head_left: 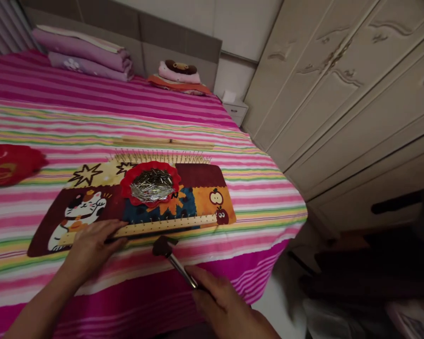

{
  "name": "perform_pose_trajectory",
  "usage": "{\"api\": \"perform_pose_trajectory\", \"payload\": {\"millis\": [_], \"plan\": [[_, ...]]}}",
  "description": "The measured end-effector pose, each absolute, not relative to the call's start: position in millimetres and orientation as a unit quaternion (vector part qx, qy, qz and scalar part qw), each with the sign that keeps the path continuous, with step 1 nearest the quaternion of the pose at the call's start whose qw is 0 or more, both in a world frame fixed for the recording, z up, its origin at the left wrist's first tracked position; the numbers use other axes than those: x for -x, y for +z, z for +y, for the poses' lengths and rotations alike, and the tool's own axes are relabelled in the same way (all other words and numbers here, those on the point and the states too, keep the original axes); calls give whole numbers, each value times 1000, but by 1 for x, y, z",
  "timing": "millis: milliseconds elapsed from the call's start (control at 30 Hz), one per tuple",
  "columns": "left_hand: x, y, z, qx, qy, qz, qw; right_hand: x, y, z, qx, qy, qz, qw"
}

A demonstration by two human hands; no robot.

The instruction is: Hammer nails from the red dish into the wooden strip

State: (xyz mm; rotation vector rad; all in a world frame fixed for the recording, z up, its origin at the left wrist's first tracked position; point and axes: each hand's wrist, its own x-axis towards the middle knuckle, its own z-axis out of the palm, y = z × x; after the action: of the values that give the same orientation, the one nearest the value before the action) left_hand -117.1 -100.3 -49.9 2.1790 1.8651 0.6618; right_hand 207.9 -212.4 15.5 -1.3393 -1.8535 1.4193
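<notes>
My left hand [95, 242] is closed around the left part of a pale wooden strip [169, 225], thumb on the near side and fingers on the far side. Short nails stand along that strip in a row. In my right hand [221, 301] is a hammer [178, 267], its dark head in the air just in front of the strip. Beyond the strip, a red scalloped bowl [126, 181] holds a heap of silvery nails [153, 184]. Under these lies a patterned mat [203, 176] with a cat and apples on it.
Behind the bowl, another wooden strip [120, 158] bristles with upright nails. Bare wooden strips [141, 141] lie farther back. A red bag [10, 165] is at the left on the striped bedspread [268, 188]. Folded bedding [88, 59] sits by the headboard; a wardrobe [325, 94] stands right.
</notes>
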Motion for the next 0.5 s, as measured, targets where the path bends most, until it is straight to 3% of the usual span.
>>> {"api": "perform_pose_trajectory", "payload": {"millis": [233, 500], "plan": [[107, -52, -97, -735, 225, 626, 131, -205, 30, -216, 511, 511, -665, 188], [35, -48, -87, -743, 186, 631, 124, -203, 23, -226, 586, 497, -615, 179]]}}
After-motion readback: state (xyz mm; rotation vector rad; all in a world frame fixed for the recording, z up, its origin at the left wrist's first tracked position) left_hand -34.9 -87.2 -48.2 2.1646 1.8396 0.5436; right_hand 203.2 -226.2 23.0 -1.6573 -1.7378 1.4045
